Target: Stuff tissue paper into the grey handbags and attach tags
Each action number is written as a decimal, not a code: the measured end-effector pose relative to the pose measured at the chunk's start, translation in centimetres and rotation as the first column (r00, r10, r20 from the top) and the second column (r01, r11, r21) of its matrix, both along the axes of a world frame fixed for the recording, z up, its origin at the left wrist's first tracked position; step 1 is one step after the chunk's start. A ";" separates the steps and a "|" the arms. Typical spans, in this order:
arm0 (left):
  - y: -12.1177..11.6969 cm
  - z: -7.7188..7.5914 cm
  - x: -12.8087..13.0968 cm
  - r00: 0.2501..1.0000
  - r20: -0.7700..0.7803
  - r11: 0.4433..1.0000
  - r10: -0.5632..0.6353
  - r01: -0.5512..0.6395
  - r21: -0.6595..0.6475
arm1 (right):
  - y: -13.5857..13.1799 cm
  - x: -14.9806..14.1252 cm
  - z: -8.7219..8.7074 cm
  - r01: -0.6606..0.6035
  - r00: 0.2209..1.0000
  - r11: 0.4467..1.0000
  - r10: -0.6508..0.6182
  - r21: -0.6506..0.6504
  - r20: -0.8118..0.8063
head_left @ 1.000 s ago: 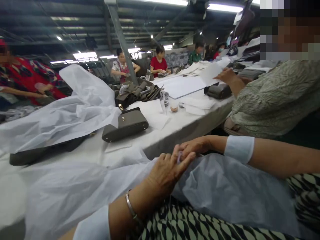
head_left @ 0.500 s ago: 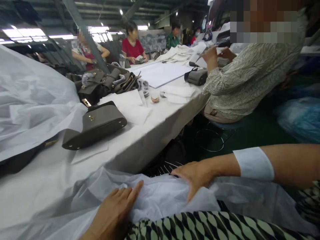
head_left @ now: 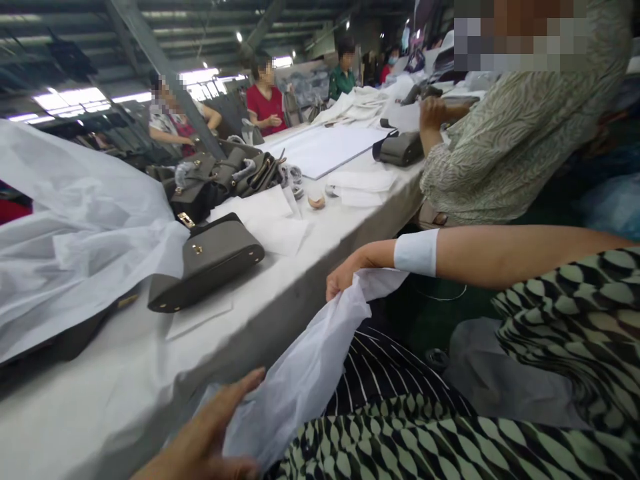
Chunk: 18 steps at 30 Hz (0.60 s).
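Right hand [head_left: 345, 277] is gripping thin, crumpled white sheet [head_left: 305, 360]; left hand [head_left: 205, 430] is splaying wide beside it; smooth grey round-ended bag [head_left: 225, 250] is lying on white cloth-covered tabletop [head_left: 133, 373].

Thin white sheet [head_left: 310, 357] in the right hand [head_left: 345, 275]

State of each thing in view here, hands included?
Right hand: closed on thin white sheet
Thin white sheet: bunched, creased
Left hand: open, thumb apart
Near gray bag: lying down, partly covered
Left-side white covering: draped, crumpled
Farther gray bags: heaped
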<state>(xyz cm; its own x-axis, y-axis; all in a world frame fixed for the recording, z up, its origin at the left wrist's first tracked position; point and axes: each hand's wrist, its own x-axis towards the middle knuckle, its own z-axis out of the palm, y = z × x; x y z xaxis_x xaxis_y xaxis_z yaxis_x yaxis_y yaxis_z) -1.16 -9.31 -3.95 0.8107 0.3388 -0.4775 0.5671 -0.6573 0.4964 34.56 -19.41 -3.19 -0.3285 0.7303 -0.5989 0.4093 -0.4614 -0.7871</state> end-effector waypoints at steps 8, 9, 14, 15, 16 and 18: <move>-2.0 -1.1 10.4 0.943 0.270 0.855 0.195 -0.029 -0.518 | 1.7 2.0 5.2 0.027 0.999 0.973 -0.035 0.227 0.032; -2.3 -2.3 11.2 0.933 0.225 0.763 0.281 -0.075 -0.642 | 2.1 2.7 6.3 0.117 0.991 0.940 -0.133 0.320 0.028; -2.1 -5.3 10.8 0.674 0.067 0.354 0.736 -0.299 -0.886 | -0.5 5.3 12.7 0.353 0.869 0.462 -0.484 0.814 -0.102; -1.7 -5.3 10.1 0.614 0.057 0.317 0.787 -0.323 -0.892 | -2.1 5.6 13.2 0.359 0.865 0.423 -0.485 0.832 -0.127; -1.3 -5.1 9.4 0.565 0.048 0.290 0.823 -0.347 -0.892 | -3.7 5.8 13.0 0.351 0.880 0.448 -0.457 0.823 -0.127; -0.4 -4.7 8.1 0.493 0.050 0.270 0.869 -0.386 -0.882 | -6.5 5.8 10.6 0.280 0.943 0.645 -0.323 0.711 -0.078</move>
<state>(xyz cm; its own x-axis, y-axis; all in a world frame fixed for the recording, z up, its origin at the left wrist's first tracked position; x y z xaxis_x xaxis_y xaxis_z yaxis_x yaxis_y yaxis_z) 6.95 -9.68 -8.68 0.6413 0.5973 -0.4816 0.1456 0.5215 0.8407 40.36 -25.92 7.44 0.0014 0.9920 0.1262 0.3976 0.1152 -0.9103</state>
